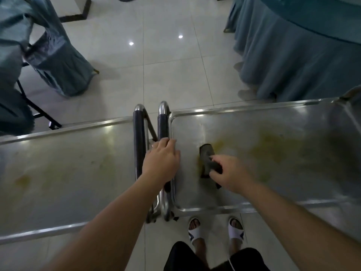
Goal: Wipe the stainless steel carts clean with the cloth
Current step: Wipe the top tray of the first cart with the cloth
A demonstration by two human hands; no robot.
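At the bottom of the view stand two feet in white slide sandals (pixel 195 230) on the pale tiled floor (pixel 166 61), with black shorts (pixel 195 257) just below them in the picture. Both bare forearms reach forward over two stainless steel carts set end to end, their handles side by side in the middle. The left hand (pixel 161 161) rests on the dark-sleeved handle (pixel 162 127) of the right cart (pixel 273 206), its fingers curled over the bar and the tray's rim. The right hand (pixel 232 173), somewhat blurred, pinches a dark grey cloth (pixel 208 160) between thumb and fingers; the cloth lies on the right cart's top, near its handle end, beside a yellowish smear (pixel 267 147) that spreads across the steel. The left cart (pixel 58 133) shows similar faint yellow stains on its surface, and its own dark handle (pixel 139 132) stands just beside the other. Farther off, on the left, a chair in a blue-grey cover (pixel 58 61) stands on the tiles, and on the right a round table draped in blue cloth (pixel 293 45) hangs to the floor just behind the right cart.
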